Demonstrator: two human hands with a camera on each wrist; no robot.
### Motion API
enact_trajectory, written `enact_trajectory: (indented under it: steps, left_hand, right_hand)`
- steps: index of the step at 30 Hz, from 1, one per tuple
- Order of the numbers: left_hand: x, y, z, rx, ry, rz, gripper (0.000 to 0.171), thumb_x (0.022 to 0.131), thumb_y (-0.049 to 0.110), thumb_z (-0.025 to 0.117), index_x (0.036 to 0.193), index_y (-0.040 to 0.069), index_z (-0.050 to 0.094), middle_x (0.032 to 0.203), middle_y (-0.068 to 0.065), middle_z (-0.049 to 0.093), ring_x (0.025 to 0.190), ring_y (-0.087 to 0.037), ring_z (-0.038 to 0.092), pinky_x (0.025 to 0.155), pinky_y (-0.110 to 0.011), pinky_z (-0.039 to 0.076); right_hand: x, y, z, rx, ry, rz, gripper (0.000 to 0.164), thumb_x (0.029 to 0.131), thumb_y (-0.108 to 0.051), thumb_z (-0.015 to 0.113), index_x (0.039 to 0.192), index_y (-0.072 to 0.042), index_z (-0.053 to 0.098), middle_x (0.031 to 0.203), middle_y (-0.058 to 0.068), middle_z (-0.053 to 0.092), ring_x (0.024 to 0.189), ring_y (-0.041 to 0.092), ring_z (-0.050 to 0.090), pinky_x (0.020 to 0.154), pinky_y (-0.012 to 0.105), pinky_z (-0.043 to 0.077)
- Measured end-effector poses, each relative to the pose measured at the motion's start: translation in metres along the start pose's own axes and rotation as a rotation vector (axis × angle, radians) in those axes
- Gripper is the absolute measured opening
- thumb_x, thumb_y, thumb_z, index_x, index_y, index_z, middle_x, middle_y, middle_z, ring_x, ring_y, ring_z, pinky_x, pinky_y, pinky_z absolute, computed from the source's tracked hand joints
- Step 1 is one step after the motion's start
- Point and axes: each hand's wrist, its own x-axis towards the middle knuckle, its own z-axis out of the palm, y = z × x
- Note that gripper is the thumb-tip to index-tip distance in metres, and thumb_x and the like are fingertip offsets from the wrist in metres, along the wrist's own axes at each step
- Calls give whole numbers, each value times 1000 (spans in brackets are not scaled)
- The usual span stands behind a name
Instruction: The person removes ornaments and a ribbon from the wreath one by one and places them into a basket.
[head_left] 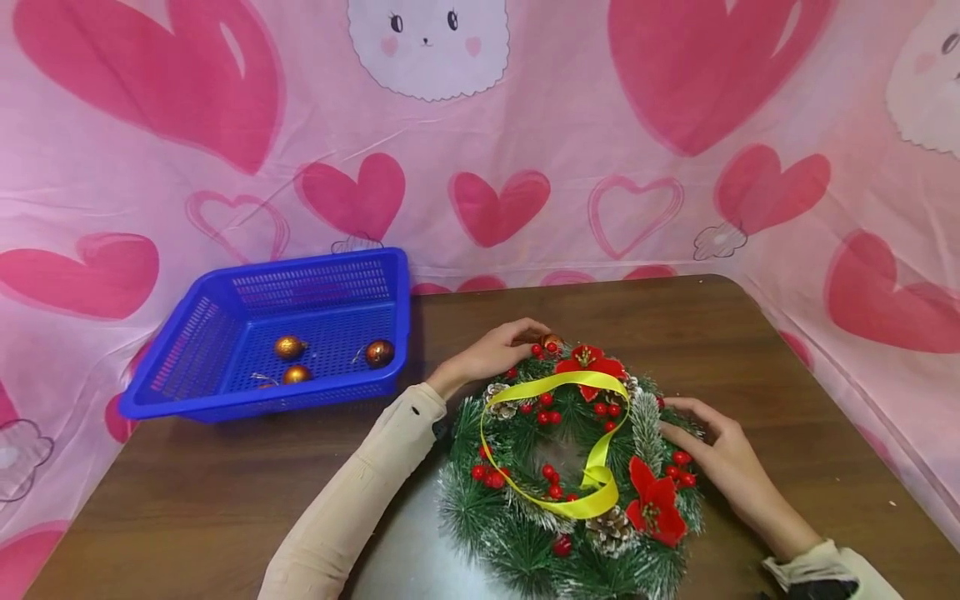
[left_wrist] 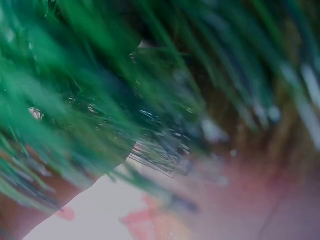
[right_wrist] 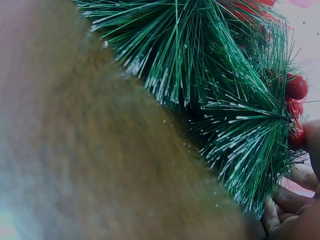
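Note:
A green Christmas wreath [head_left: 517, 542] with frosted tips, red berries, pinecones and red poinsettia flowers lies in front of me. On top of it loops a yellow ribbon [head_left: 592, 502]. My left hand [head_left: 491, 354] reaches over the wreath's far left edge, fingers bent at a bronze bauble [head_left: 552, 342]. Green needles fill most of the left wrist view and hide that hand's fingertips. At the right side, my right hand [head_left: 723, 458] grips the wreath's rim. Its curled fingers [right_wrist: 292, 200] show beside red berries [right_wrist: 297, 87] in the right wrist view.
A blue plastic basket [head_left: 262, 407] stands at the table's far left, with several bronze baubles [head_left: 289, 347] inside. Beneath the wreath's left side is a pale grey surface [head_left: 420, 533]. The brown wooden table [head_left: 795, 417] backs onto a pink heart-patterned cloth [head_left: 570, 125].

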Motion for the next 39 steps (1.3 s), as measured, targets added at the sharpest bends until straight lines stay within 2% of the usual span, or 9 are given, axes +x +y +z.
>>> enact_trajectory:
  steps: [8,12,18,20,22,28,32,35,39]
  left_hand:
    - [0,0,-1,26,48,-19,42,101,11,52,143,6,45,121,-14,57,104,-25,58,82,-34,49]
    - [1,-2,-1,40,20,-2,44,102,12,52,145,9,46,134,-12,53,117,-25,57,95,-36,50]
    - [4,-3,1,43,-109,92,63,100,-4,41,158,16,28,164,-8,17,149,-23,21,116,-45,29]
    - [4,-2,2,78,-149,89,62,100,-3,37,157,18,30,167,-6,10,152,-19,10,118,-44,26]
    - [4,0,3,121,-158,66,56,100,-1,36,154,17,38,167,-5,9,152,-19,10,115,-43,29]
    - [0,4,3,212,-57,-3,44,101,6,42,140,21,55,147,-8,37,132,-19,38,98,-40,40]
    - [-2,4,2,218,-11,-90,41,102,12,45,139,26,54,122,-5,42,107,-19,41,85,-39,40]
    - [-4,4,1,236,29,-123,34,103,18,48,135,25,57,126,-5,41,113,-22,40,91,-42,41]
    - [-2,3,-1,289,94,-56,15,100,15,55,113,15,64,146,-11,41,138,-29,33,113,-49,32]
  right_hand:
    - [0,-1,0,-4,0,3,39,97,-34,65,130,-14,63,123,-8,62,104,-4,53,80,16,45]
    - [0,-1,-1,-3,4,-1,38,97,-34,65,129,-13,63,123,-7,62,102,-2,53,78,18,45]
    - [0,-1,-2,-7,-1,-8,37,98,-33,65,129,-14,63,120,-13,61,101,-3,53,77,19,45]
    - [0,-1,-2,-7,-4,-8,38,98,-33,65,130,-14,63,120,-16,61,102,-3,53,77,19,45]
    - [0,-1,-2,-7,-8,-9,38,98,-33,64,130,-13,63,120,-17,60,102,-3,53,77,19,45]
    - [0,0,-3,-5,-11,-14,37,98,-32,64,130,-13,63,120,-17,60,101,-2,54,77,19,46]
    - [0,0,-2,-6,-9,-11,37,98,-32,64,130,-13,63,119,-18,60,101,-3,54,77,19,46]
    - [0,0,-1,-11,-7,-9,38,98,-33,64,130,-13,63,119,-17,60,101,-3,54,77,19,46]
    - [0,-1,-2,-15,-4,-14,37,98,-33,65,129,-13,63,118,-18,61,100,-2,54,76,20,46]
